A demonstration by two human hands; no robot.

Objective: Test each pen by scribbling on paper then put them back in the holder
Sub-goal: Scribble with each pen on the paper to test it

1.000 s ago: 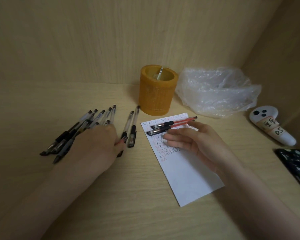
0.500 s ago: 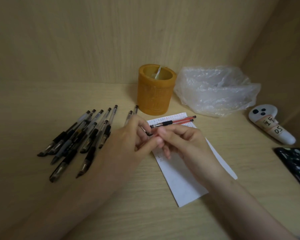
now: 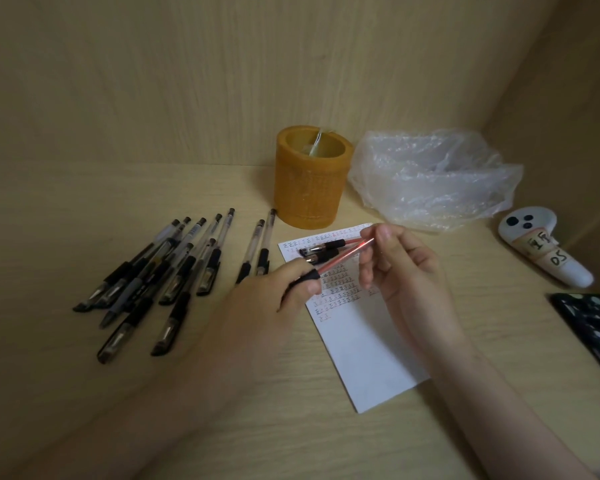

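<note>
A red pen [image 3: 345,257] hangs slanted above the white paper [image 3: 364,344], held at both ends. My left hand [image 3: 278,299] grips its black grip end and my right hand [image 3: 400,263] pinches its upper barrel. Two more red pens [image 3: 323,251] lie across the written top of the paper. Several black pens [image 3: 160,275] lie in a loose pile on the desk at the left, and two black pens [image 3: 257,251] lie side by side nearer the paper. The orange cylindrical holder [image 3: 309,181] stands upright behind the paper.
A crumpled clear plastic bag [image 3: 430,178] sits right of the holder. A white controller with a labelled strip [image 3: 544,251] lies at the far right, a dark patterned phone [image 3: 593,330] below it. Wooden walls close the desk behind and on the right.
My left hand left the black pens, came over to the paper and met my right hand. Both now hold a red pen raised above the sheet.
</note>
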